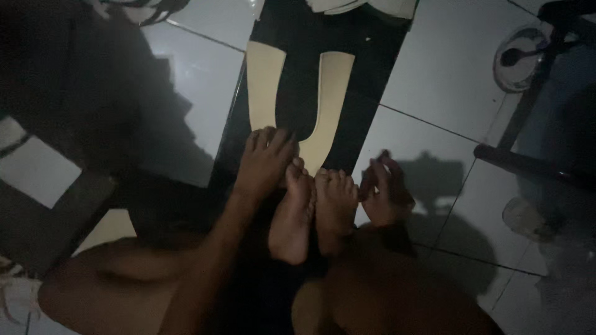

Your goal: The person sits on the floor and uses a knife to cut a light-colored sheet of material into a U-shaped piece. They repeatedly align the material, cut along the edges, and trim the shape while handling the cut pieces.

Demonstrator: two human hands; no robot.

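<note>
Cutout, pale U-shaped (310, 105), flat on dark sheet (372, 49) over tiled floor (447, 74); left hand (264, 164) spread, fingers pressing cutout's lower curve; right hand (385, 189) loosely curled beside sheet edge, grip unclear in dim light; bare feet (313, 208) between hands.

Sheet (366, 37): lies on the tiled floor (434, 80) ahead of you, running away from your feet.
U-shaped piece (310, 105): lies on the sheet.
Your left hand (264, 164): rests on the piece's near end (left of your feet).
Your right hand (383, 189): sits right of your feet.
Bowl (520, 59): far right.
</note>
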